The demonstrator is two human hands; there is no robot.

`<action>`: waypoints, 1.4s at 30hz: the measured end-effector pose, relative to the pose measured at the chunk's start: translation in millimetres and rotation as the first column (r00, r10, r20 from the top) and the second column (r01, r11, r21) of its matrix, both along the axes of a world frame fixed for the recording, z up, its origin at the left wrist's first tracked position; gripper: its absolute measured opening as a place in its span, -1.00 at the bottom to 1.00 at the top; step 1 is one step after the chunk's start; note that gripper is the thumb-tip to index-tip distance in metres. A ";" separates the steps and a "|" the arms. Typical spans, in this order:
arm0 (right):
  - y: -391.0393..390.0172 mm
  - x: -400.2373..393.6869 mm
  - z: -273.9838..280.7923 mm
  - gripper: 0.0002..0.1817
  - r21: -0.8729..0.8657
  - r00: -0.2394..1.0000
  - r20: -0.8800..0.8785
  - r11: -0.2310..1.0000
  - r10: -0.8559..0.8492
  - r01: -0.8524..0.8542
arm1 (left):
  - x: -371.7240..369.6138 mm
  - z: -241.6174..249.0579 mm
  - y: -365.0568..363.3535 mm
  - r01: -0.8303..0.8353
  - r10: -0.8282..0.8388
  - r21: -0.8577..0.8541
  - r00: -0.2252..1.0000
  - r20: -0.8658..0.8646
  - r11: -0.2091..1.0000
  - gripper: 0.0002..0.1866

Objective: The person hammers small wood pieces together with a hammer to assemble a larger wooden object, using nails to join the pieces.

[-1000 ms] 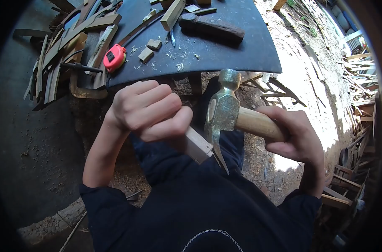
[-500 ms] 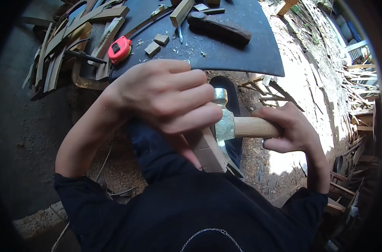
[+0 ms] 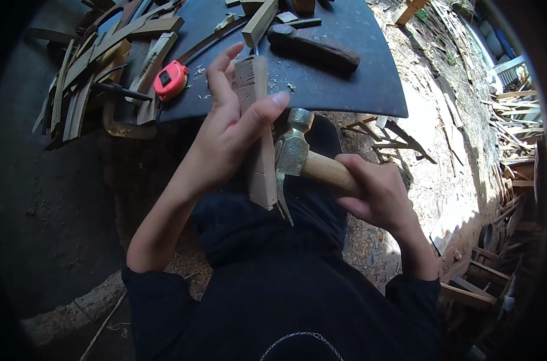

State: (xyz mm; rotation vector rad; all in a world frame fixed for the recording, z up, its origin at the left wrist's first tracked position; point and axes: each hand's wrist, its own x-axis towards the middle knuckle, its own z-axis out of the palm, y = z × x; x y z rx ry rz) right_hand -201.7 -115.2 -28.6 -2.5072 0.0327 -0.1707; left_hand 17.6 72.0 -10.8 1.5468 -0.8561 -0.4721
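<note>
From my end, the block (image 3: 260,177) hides most of the lower fingers of the left hand (image 3: 222,138) and a patch of the tabletop (image 3: 372,87) by its near edge. I can't tell whether the hammer (image 3: 292,150) touches the block; the butt of its handle is lost inside the right hand (image 3: 379,194), whose lower fingertips I can't see. My view cuts off the tabletop's far edge, and heaped sticks (image 3: 80,72) cover its left edge and part of the clamp (image 3: 127,130). Markings on one stick and the tape's (image 3: 171,80) label are too small to read. The chain (image 3: 303,333) runs out of view below.
</note>
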 end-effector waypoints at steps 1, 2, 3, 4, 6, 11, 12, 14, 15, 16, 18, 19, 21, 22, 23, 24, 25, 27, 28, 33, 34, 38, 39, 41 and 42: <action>1.5 1.5 0.1 -0.33 -0.046 0.999 0.032 0.999 -0.001 0.003 | -1.1 6.1 0.7 0.065 -0.062 0.010 0.979 -0.195 0.998 -0.04; 2.5 3.3 0.2 -0.33 -0.092 0.998 0.065 0.996 0.000 0.006 | 2.2 5.2 0.2 0.130 -0.116 0.027 0.945 -0.306 0.991 -0.01; 3.1 5.3 -0.8 -0.35 -0.136 0.995 0.096 0.991 0.004 0.009 | 3.5 5.8 0.1 0.222 -0.207 -0.018 0.873 -0.441 0.975 -0.01; 3.1 7.9 -2.6 -0.37 -0.181 0.992 0.126 0.983 0.011 0.012 | 4.1 6.7 0.4 0.302 -0.292 -0.077 0.774 -0.562 0.950 0.01; 3.2 12.5 -3.4 -0.39 -0.263 0.986 0.165 0.964 0.016 0.028 | 5.9 5.0 0.5 0.371 -0.397 -0.193 0.617 -0.680 0.908 0.12; 1.5 20.6 -2.9 -0.45 -0.390 0.979 0.200 0.919 0.025 0.057 | 5.5 -4.3 -3.8 0.279 -0.439 -0.340 0.511 -0.740 0.898 0.52; 1.2 22.0 -2.5 -0.47 -0.406 0.979 0.200 0.912 0.029 0.056 | 4.6 -6.3 -4.5 0.242 -0.425 -0.349 0.496 -0.757 0.905 0.53; 1.0 25.0 -1.5 -0.50 -0.437 0.979 0.200 0.898 0.038 0.054 | 5.5 -11.7 -5.3 0.201 -0.416 -0.365 0.452 -0.789 0.909 0.51; 0.2 26.7 -1.8 -0.50 -0.432 0.979 0.200 0.901 0.042 0.050 | 8.2 -15.1 -6.7 0.198 -0.421 -0.372 0.423 -0.802 0.907 0.49; -0.8 28.4 -2.0 -0.51 -0.426 0.979 0.200 0.904 0.045 0.046 | 10.5 -17.0 -7.8 0.196 -0.427 -0.379 0.394 -0.814 0.904 0.46; -2.4 31.3 -1.3 -0.52 -0.423 0.979 0.198 0.905 0.050 0.040 | 12.1 -16.0 -9.7 0.200 -0.457 -0.411 0.370 -0.809 0.889 0.41; -2.9 32.3 0.9 -0.53 -0.426 0.979 0.196 0.904 0.052 0.037 | 12.8 -16.1 -10.3 0.202 -0.472 -0.427 0.357 -0.806 0.882 0.39; -4.7 34.7 4.0 -0.54 -0.431 0.980 0.188 0.902 0.058 0.029 | 16.2 -20.2 -11.5 0.208 -0.478 -0.430 0.366 -0.798 0.878 0.36; -6.5 35.6 5.3 -0.54 -0.433 0.981 0.183 0.901 0.062 0.024 | 18.0 -21.9 -12.5 0.212 -0.482 -0.432 0.371 -0.794 0.876 0.34; -7.8 36.8 6.8 -0.54 -0.436 0.982 0.177 0.900 0.065 0.019 | 19.5 -22.7 -13.3 0.210 -0.487 -0.440 0.365 -0.793 0.873 0.34; -8.8 38.4 9.1 -0.54 -0.433 0.982 0.174 0.901 0.068 0.014 | 20.8 -23.3 -14.0 0.207 -0.493 -0.447 0.359 -0.793 0.870 0.34; -10.1 40.4 12.1 -0.54 -0.430 0.983 0.172 0.903 0.070 0.011 | 22.5 -23.5 -15.2 0.206 -0.499 -0.455 0.354 -0.791 0.866 0.33; -16.0 48.0 18.9 -0.57 -0.454 0.976 0.195 0.891 0.097 0.002 | 25.7 -18.9 -18.2 0.196 -0.506 -0.468 0.396 -0.766 0.862 0.29; -21.8 54.9 22.4 -0.60 -0.478 0.968 0.218 0.879 0.122 -0.003 | 28.0 -15.9 -19.8 0.193 -0.508 -0.473 0.416 -0.754 0.860 0.27; -62.2 111.3 61.4 -0.58 -0.650 0.910 0.312 0.760 0.274 -0.007 | 91.1 -6.2 -51.4 0.251 -0.678 -0.681 0.557 -0.479 0.688 0.03; -74.6 130.1 66.0 -0.63 -0.688 0.900 0.339 0.725 0.273 0.040 | 109.9 -4.2 -60.5 0.292 -0.710 -0.722 0.596 -0.375 0.627 -0.07; -94.3 192.3 108.8 -0.72 -0.694 0.961 0.226 0.719 0.161 0.043 | 165.1 18.7 -92.8 0.116 -0.455 -0.635 0.794 -0.402 0.763 0.24; -98.9 204.2 113.8 -0.74 -0.700 0.969 0.213 0.711 0.128 0.059 | 174.4 23.2 -99.2 0.074 -0.385 -0.606 0.831 -0.401 0.792 0.26; -112.6 225.7 109.3 -0.76 -0.713 0.970 0.222 0.695 0.100 0.091 | 196.9 30.5 -108.8 0.148 -0.403 -0.582 0.851 -0.338 0.800 0.26; -116.2 233.6 108.8 -0.76 -0.725 0.976 0.205 0.682 0.075 0.100 | 205.1 34.0 -112.3 0.182 -0.411 -0.568 0.859 -0.306 0.803 0.26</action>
